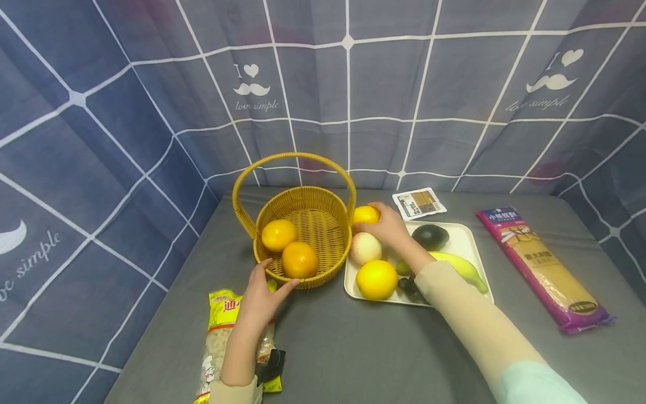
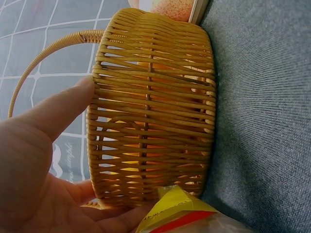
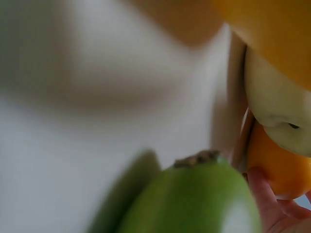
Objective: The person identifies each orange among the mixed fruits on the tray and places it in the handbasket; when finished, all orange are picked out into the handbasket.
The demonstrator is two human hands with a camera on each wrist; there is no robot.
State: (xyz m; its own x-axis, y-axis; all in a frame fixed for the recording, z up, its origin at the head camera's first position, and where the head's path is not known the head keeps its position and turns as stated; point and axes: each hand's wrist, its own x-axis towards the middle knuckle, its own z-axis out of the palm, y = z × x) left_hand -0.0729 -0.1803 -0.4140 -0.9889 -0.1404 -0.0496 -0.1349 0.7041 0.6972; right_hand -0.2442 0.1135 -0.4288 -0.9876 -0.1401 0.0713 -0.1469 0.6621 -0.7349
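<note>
My left hand (image 1: 262,303) holds the near-left rim of a round wicker basket (image 1: 335,269), thumb and fingers spread apart. In the left wrist view, the thumb lies against the basket's rim (image 2: 95,136). Two orange fruits (image 1: 280,235) (image 1: 300,260) sit inside. My right hand (image 1: 391,227) grips another orange fruit (image 1: 365,215) just right of the basket, by the tray's far-left corner. A pale peach (image 1: 366,249) and a yellow lemon-like fruit (image 1: 377,279) lie nearer on the white tray (image 1: 466,238). In the right wrist view, my fingers (image 3: 265,194) touch the orange fruit (image 3: 277,165) beyond the peach (image 3: 277,102).
The tray also bears a dark avocado (image 1: 430,237), a banana (image 1: 461,266) and small dark items partly hidden by my sleeve. A yellow bag (image 1: 217,342) lies under my left forearm. A flat packet (image 1: 419,203) and a long purple pasta pack (image 1: 542,266) lie behind and right.
</note>
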